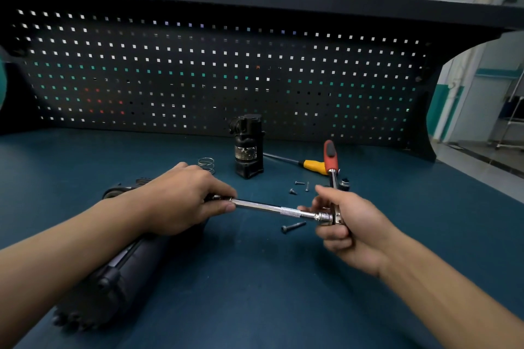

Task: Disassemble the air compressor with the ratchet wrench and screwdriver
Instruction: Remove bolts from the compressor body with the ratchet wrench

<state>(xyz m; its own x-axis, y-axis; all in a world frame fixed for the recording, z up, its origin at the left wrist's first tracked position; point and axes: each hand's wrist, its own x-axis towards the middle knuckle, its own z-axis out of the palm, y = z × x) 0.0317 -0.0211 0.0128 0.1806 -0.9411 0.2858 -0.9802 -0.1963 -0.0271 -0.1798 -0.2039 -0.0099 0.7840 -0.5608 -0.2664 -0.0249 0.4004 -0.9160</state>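
Lying on the surface (255, 278), the air compressor (113, 286) was partly covered by the left hand (181, 198), whose fingers were curled round one end of the extension bar (266, 208). The ratchet wrench (330, 157) was held at its head by the right hand (348, 224), fingers pinching it, red handle pointing away. The screwdriver (313, 165) was seen just behind, beside loose screws (292, 191).

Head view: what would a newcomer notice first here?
Two bare hands meet centre-frame: the left hand pinches one end of a shiny extension bar, the right hand grips the red-handled ratchet wrench at the other. Under the left forearm lies the black air compressor; behind are an upright black part and a yellow screwdriver.
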